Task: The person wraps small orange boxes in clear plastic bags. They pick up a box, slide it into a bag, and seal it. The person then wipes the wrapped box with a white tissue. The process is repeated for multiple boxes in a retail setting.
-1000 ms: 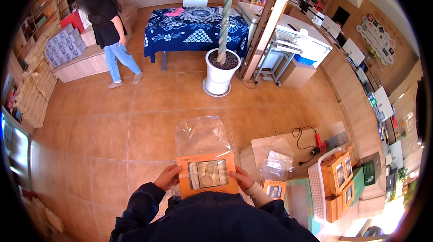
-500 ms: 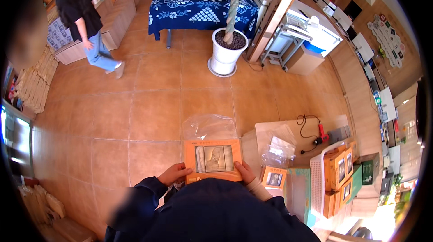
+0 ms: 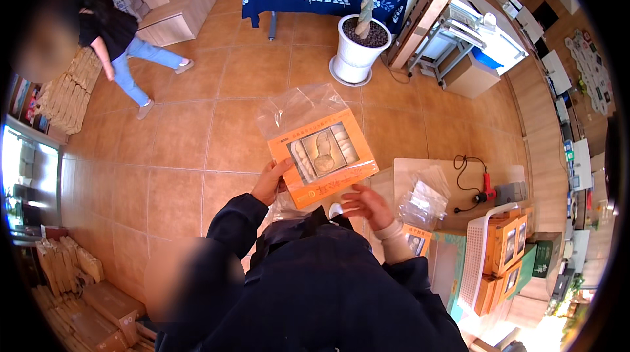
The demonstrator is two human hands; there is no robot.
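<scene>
An orange box [image 3: 321, 155] with a clear window sits in a loose plastic sleeve [image 3: 295, 103], which extends beyond the box's top. My left hand [image 3: 270, 183] grips the box at its lower left, thumb on the front, and holds it tilted. My right hand [image 3: 367, 206] has its fingers apart just below the box's lower right edge. More crumpled plastic hangs below the box by my left hand.
A low table [image 3: 412, 171] at right holds plastic bags [image 3: 420, 204], a red heat gun [image 3: 487, 188] and a white basket [image 3: 474, 273] of orange boxes. A potted tree [image 3: 353, 60] stands ahead. A person [image 3: 121, 43] walks at upper left. Cartons [image 3: 98, 312] lie at lower left.
The box has risen and turned, and my right hand has let go and opened beneath it. The other person has walked further left and nearer. The view has shifted downward.
</scene>
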